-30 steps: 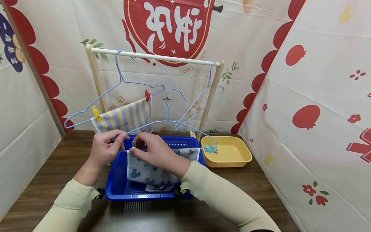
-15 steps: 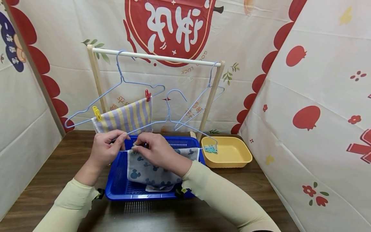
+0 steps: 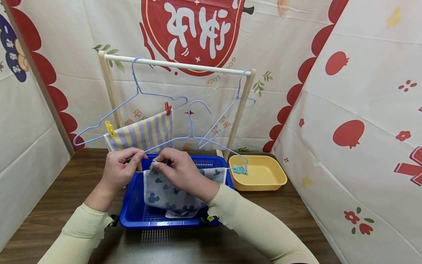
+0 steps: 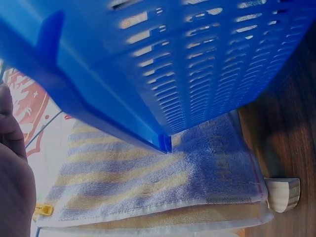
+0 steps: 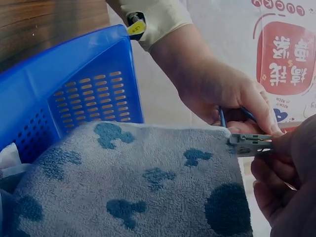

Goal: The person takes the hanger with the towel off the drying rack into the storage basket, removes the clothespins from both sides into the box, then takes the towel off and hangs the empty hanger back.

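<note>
My left hand pinches the left end of a blue wire hanger, held over the basket. A grey towel with dark blue mouse-head shapes hangs over its lower bar. My right hand pinches a grey clothespin between thumb and fingers. In the right wrist view the clothespin's end is right at the towel's top corner, close to my left hand. My left hand shows only partly at the edge of the left wrist view.
Below is a blue slotted basket with more cloth inside. Behind stands a rack with a white rail, bearing two more hangers; a striped towel is clipped by yellow and red clothespins. A yellow bin holds small teal pieces.
The clothespin in my right hand has tilted down onto the towel's corner, and the towel's left edge has shifted slightly left. My left hand keeps its place on the hanger.
</note>
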`<state>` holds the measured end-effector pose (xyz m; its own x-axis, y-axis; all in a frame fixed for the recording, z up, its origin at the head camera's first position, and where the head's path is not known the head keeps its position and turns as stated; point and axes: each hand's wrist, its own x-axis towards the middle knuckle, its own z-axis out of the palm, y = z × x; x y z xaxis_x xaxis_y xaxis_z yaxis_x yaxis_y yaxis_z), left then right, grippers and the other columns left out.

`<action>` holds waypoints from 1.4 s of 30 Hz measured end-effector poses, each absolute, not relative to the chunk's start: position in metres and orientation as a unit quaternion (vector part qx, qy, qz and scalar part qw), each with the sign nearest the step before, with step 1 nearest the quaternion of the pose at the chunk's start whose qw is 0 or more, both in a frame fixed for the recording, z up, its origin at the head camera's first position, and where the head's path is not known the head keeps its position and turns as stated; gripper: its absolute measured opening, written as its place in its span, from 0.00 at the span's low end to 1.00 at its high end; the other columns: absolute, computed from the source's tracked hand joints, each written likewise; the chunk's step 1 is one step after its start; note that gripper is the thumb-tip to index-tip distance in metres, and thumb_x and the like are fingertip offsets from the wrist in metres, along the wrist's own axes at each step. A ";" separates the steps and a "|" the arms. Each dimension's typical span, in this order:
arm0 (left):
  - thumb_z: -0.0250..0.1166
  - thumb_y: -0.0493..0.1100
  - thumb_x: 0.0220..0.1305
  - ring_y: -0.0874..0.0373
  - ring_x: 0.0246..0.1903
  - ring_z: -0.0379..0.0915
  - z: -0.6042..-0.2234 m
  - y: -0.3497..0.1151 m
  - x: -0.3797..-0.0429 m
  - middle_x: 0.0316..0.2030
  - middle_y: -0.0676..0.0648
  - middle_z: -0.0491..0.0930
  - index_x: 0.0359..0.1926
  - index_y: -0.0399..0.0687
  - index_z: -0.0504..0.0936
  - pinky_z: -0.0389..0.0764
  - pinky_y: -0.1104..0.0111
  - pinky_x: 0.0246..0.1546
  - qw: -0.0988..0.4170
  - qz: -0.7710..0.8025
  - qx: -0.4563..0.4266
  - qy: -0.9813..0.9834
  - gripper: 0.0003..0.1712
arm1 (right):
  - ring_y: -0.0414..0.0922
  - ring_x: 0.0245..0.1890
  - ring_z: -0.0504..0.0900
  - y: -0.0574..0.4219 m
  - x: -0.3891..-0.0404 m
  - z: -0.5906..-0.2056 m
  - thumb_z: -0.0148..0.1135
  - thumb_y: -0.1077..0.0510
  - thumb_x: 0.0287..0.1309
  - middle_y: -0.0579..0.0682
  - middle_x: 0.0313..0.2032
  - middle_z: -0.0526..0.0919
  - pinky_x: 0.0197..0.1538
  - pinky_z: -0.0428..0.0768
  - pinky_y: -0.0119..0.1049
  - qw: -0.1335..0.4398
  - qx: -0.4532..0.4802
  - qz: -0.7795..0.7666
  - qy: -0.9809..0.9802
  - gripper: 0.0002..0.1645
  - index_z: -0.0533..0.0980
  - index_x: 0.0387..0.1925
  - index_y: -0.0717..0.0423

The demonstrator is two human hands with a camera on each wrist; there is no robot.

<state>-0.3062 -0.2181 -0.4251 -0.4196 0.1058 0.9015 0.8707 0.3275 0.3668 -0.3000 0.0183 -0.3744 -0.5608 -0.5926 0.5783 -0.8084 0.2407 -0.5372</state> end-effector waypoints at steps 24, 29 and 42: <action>0.66 0.16 0.61 0.66 0.16 0.71 -0.427 -0.220 -0.307 0.17 0.53 0.79 0.34 0.38 0.89 0.70 0.76 0.17 0.413 -0.463 -0.337 -0.708 0.15 | 0.36 0.36 0.83 0.054 -0.296 -0.361 0.70 0.57 0.77 0.43 0.38 0.87 0.41 0.85 0.33 0.091 0.402 0.405 -0.816 0.09 0.78 0.52 0.53; 0.66 0.16 0.61 0.67 0.15 0.71 -0.428 -0.220 -0.307 0.17 0.53 0.79 0.34 0.40 0.89 0.69 0.76 0.16 0.412 -0.467 -0.336 -0.707 0.17 | 0.36 0.34 0.84 0.068 -0.297 -0.357 0.71 0.59 0.77 0.43 0.38 0.88 0.39 0.85 0.34 0.102 0.397 0.408 -0.816 0.09 0.80 0.52 0.55; 0.66 0.15 0.61 0.66 0.16 0.71 -0.428 -0.220 -0.307 0.17 0.52 0.79 0.34 0.40 0.89 0.70 0.76 0.17 0.412 -0.468 -0.334 -0.706 0.17 | 0.39 0.34 0.85 0.101 -0.303 -0.353 0.73 0.61 0.73 0.45 0.38 0.87 0.37 0.85 0.36 0.129 0.384 0.421 -0.812 0.09 0.82 0.50 0.57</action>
<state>-0.3069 -0.2200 -0.4278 -0.4368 0.0866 0.8954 0.8585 0.3373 0.3862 -0.3026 0.1006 -0.3533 -0.6716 -0.5151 0.5325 -0.7321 0.3511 -0.5838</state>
